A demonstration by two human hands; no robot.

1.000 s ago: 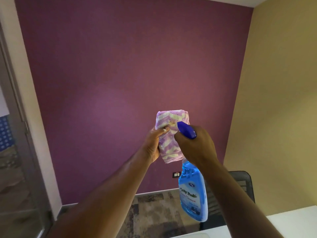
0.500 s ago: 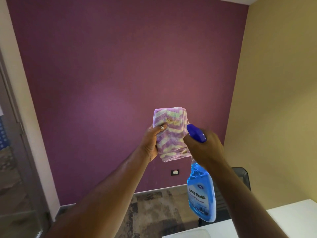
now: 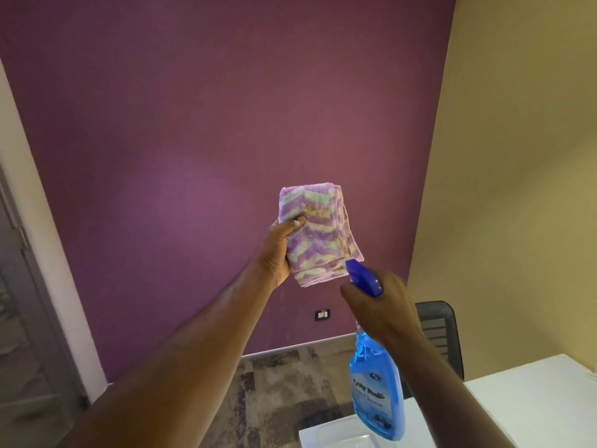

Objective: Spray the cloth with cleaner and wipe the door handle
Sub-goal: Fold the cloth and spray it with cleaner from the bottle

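My left hand holds a folded purple and pale-yellow striped cloth upright in front of the purple wall. My right hand grips the neck of a blue spray bottle of cleaner. Its dark blue nozzle sits just below the cloth's lower right corner and points up at it. The door stands at the far left edge; its handle is not visible.
A black mesh office chair stands behind my right arm by the yellow wall. A white table fills the lower right, with a clear tray at its near-left part. A wall socket sits low on the purple wall. Patterned carpet covers the floor.
My right hand with the bottle has dropped down and to the right, away from the front of the cloth. The cloth's full face now shows. The view has shifted slightly right.
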